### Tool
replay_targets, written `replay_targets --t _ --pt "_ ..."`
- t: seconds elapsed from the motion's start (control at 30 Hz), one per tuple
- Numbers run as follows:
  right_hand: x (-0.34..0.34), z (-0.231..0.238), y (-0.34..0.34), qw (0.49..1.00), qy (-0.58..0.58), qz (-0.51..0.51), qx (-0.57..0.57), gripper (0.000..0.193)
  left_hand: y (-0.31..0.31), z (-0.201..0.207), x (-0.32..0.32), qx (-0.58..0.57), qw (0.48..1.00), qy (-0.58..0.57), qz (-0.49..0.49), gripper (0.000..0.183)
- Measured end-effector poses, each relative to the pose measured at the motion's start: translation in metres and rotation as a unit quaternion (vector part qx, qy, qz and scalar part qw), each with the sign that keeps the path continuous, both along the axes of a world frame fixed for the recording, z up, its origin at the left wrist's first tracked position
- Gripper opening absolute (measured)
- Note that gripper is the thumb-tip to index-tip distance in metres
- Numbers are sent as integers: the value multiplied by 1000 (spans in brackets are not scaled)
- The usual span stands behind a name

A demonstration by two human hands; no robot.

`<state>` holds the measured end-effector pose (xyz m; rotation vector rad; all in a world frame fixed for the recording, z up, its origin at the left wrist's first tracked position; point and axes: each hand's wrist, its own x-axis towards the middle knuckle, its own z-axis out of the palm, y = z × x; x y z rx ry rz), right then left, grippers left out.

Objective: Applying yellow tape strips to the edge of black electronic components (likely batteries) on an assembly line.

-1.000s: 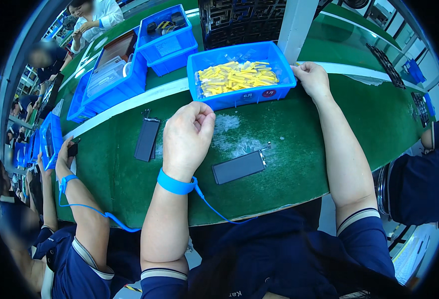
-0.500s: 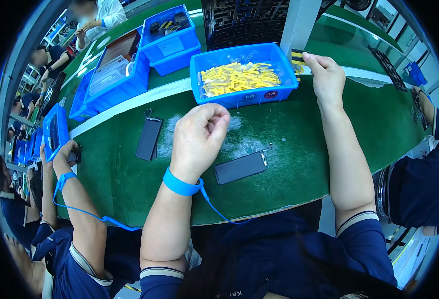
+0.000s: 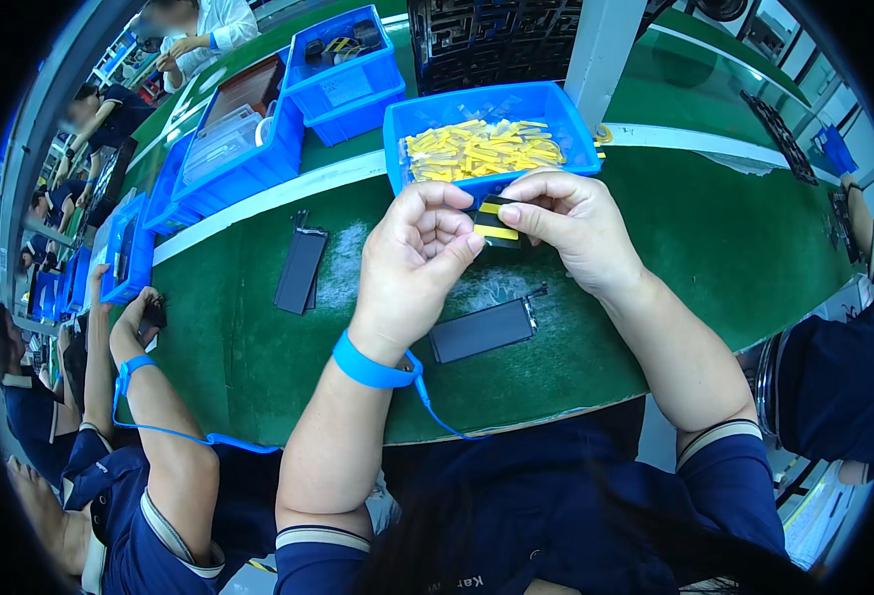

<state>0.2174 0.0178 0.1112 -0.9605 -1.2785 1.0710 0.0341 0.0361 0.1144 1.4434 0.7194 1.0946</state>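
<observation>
Just in front of the blue bin, my right hand (image 3: 581,228) pinches a small black sheet with yellow strips (image 3: 498,233) between thumb and fingers. My left hand (image 3: 412,253), wearing a blue wrist strap, has its fingers curled and closed at the left edge of the same sheet; its fingertips partly hide that edge. Below my hands a dark flat battery-like pack (image 3: 484,330) with a small connector end lies on the green table. Farther left rest similar dark packs (image 3: 301,268), one partly over another.
The blue bin (image 3: 492,185) holds many yellow strips. Behind it rises a grey post (image 3: 604,59). More blue bins (image 3: 348,84) stand back left. At left, a co-worker's hand (image 3: 139,312) is near a blue tray (image 3: 131,248); another person's arm (image 3: 854,213) reaches in at right.
My right hand has come from beside the post to the middle, bringing the black sheet with yellow strips. My left hand has moved slightly up and right to meet it.
</observation>
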Motion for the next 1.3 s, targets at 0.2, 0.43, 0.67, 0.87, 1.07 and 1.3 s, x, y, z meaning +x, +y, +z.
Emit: replay_targets --t 0.2,0.43,0.67,0.87,1.07,1.3 --pt "18 4 3 994 89 -60 -26 16 30 -6 -32 -25 976 209 53 13" --pt "8 8 -1 995 18 -71 -62 15 29 -17 -39 213 824 509 127 24" --pt "8 -1 -3 990 -72 -109 53 15 -18 -6 1 292 843 440 -104 36" --pt "4 1 -8 972 -153 -124 129 14 -25 -2 5 310 843 430 -96 31" --pt "-4 0 -14 982 -109 -133 82 15 -5 -10 0 23 982 180 -43 17" --pt "-6 2 -17 980 -122 -122 98 13 -6 -7 2 -17 997 73 -34 20"
